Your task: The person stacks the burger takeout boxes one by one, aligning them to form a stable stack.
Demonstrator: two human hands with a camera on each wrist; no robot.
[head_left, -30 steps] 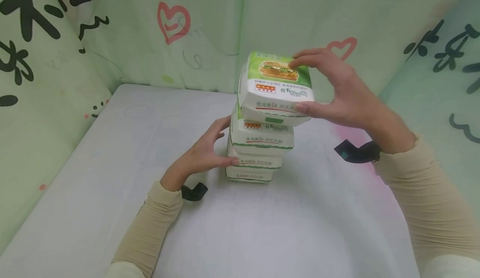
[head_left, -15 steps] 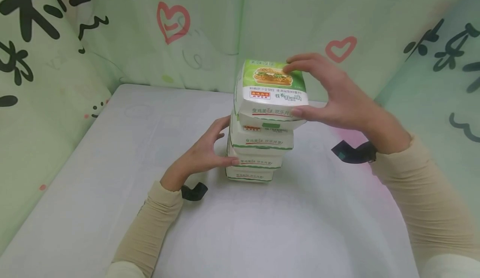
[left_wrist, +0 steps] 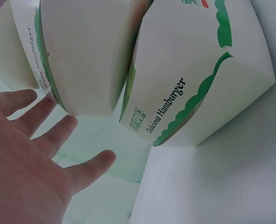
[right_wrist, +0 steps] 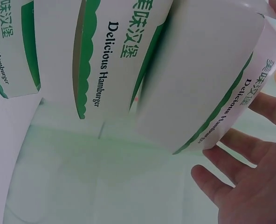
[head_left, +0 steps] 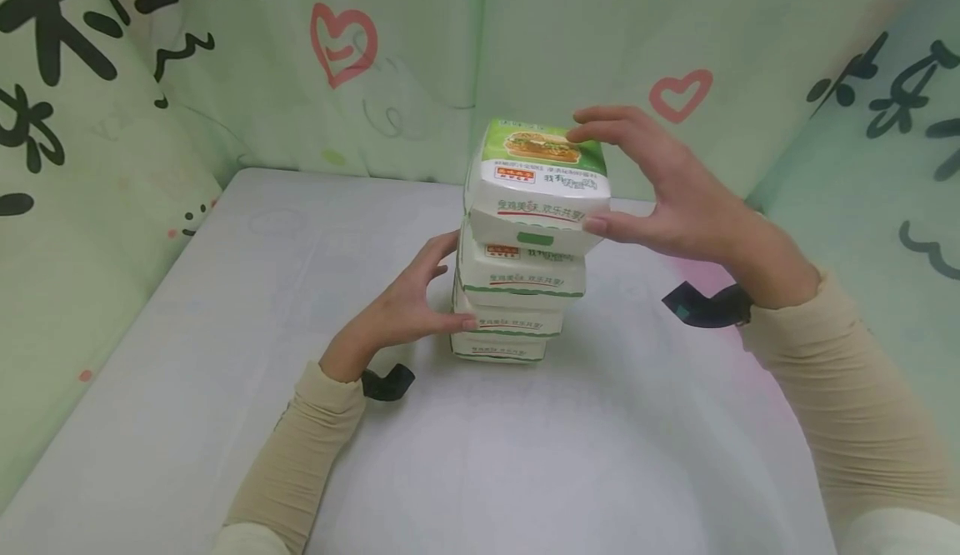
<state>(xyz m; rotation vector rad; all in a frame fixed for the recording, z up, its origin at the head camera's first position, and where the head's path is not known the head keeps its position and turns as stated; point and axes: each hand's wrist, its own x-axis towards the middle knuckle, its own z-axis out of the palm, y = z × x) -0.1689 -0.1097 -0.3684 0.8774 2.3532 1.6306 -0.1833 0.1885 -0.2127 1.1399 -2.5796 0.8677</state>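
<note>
Several white-and-green hamburger boxes stand in a slightly uneven stack. In the head view, my right hand (head_left: 675, 192) holds the top hamburger box (head_left: 551, 205), thumb at its front right corner and fingers over the lid's right side. In the right wrist view, fingertips (right_wrist: 212, 156) meet the printed lid edge of that box. My left hand (head_left: 401, 301) reaches round the stack's left side, its thumb on the front of a lower box (head_left: 521, 322). Its other fingers (left_wrist: 65, 128) are spread and fairly straight in the left wrist view, their tips beside a box.
The stack stands on a table covered with white cloth (head_left: 480, 472). Pale green cloth walls (head_left: 420, 63) with hearts and dark lettering enclose the back and sides. A black strap (head_left: 708, 303) is at the right wrist, another (head_left: 388, 382) at the left.
The right hand has brought the top box down and left onto the stack. In the last half second, the box has tipped so more of its front shows. The left hand has stayed put.
</note>
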